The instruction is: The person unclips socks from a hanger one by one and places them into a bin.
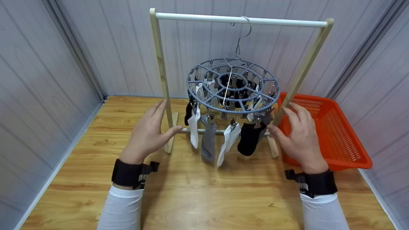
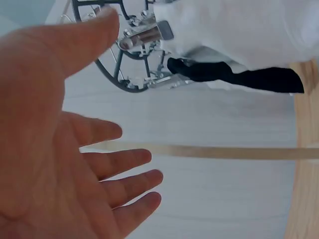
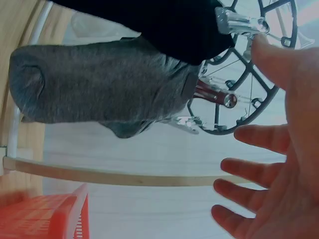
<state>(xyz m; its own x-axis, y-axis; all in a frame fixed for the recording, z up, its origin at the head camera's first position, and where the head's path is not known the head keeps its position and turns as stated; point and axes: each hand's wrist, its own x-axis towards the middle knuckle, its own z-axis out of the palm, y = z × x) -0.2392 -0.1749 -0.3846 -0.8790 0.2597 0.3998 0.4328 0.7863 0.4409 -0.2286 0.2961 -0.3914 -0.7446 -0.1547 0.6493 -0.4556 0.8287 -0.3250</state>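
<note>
A round grey drying hanger [image 1: 232,111] with metal clips hangs by its hook from a rack's white bar. Socks dangle from its rim: a white sock [image 1: 194,131], a grey sock [image 1: 208,143], another white sock [image 1: 228,143] and a black sock [image 1: 247,139]. My left hand [image 1: 148,131] is held left of the hanger, fingers extended, holding nothing. On the other side my right hand [image 1: 298,134] has its fingers spread. In the right wrist view, its thumb lies close to a metal clip [image 3: 241,22]; whether they touch, I cannot tell. A dark grey sock [image 3: 104,82] hangs nearby.
Wooden posts [image 1: 160,64] hold up the white bar [image 1: 204,18]. Behind my right hand an orange plastic basket [image 1: 338,127] stands on the wood-patterned floor [image 1: 207,198]. Pale panel walls [image 1: 127,48] enclose the back and both sides.
</note>
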